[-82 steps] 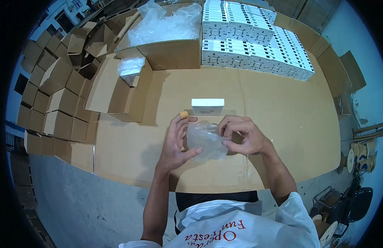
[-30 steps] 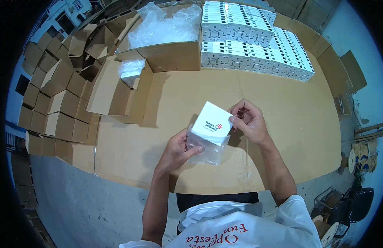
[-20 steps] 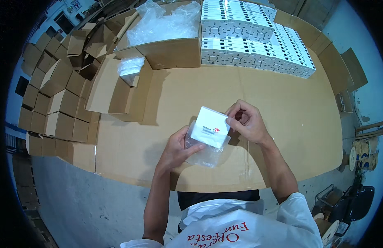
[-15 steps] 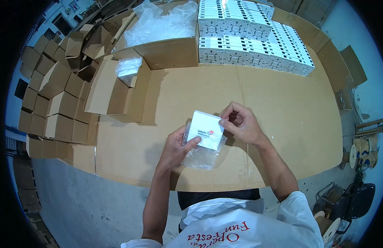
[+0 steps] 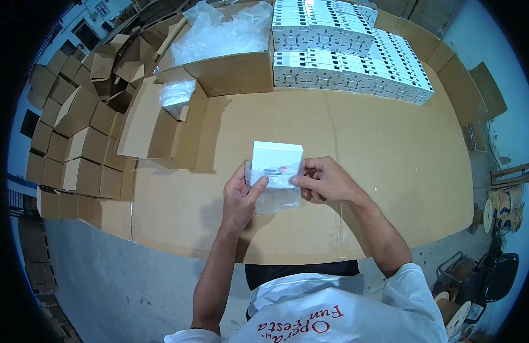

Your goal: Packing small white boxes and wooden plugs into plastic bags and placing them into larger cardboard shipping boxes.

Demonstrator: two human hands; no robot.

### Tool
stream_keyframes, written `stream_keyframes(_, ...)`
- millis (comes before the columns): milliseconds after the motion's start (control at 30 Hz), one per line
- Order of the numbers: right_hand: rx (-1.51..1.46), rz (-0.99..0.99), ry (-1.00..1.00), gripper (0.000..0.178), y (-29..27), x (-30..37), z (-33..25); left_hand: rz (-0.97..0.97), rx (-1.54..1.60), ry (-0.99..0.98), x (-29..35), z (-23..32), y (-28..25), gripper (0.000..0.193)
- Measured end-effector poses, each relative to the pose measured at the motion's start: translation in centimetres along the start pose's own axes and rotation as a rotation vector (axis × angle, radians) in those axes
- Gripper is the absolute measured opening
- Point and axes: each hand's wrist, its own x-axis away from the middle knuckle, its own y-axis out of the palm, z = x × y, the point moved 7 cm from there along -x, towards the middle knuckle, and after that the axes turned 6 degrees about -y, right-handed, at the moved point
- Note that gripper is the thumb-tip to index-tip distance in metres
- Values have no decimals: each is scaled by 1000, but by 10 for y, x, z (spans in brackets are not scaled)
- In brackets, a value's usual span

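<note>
A white square faceplate (image 5: 277, 155) with a small red and dark print is held up over the middle of the work surface. Its lower part sits in a clear plastic bag (image 5: 274, 202), which hangs below it. My left hand (image 5: 241, 191) is closed on the left edge, thumb on the front face. At the right edge my right hand (image 5: 324, 180) pinches plate and bag, its thumb also in front. The fingertips behind the plate are hidden.
An open carton (image 5: 161, 128) with a bagged white piece (image 5: 177, 97) stands at left. Behind it, a larger box (image 5: 236, 74) holds clear bags (image 5: 230, 34). Stacked white plates (image 5: 350, 74) line the back right. Many brown cartons (image 5: 84, 146) are piled far left on the cardboard-covered table (image 5: 401, 171).
The faceplate has turned more level and tilted, moving slightly left and up. My right hand has shifted from its upper right corner down to its lower right edge.
</note>
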Motion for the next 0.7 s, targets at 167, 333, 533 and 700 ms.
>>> stream_keyframes(167,-56,70,-57,22,-2,0,-3,14,-68,41,4,3,-1,35)
stream_keyframes(333,-105,93,-149,24,-1,-3,0,36,-145,61,6,0,-4,38)
stream_keyframes(533,-128,225,-207,35,-1,2,-8,56,-193,107,9,7,-1,46)
stream_keyframes(700,-183,240,-246,37,-1,5,-16,58,-145,181,7,18,8,47)
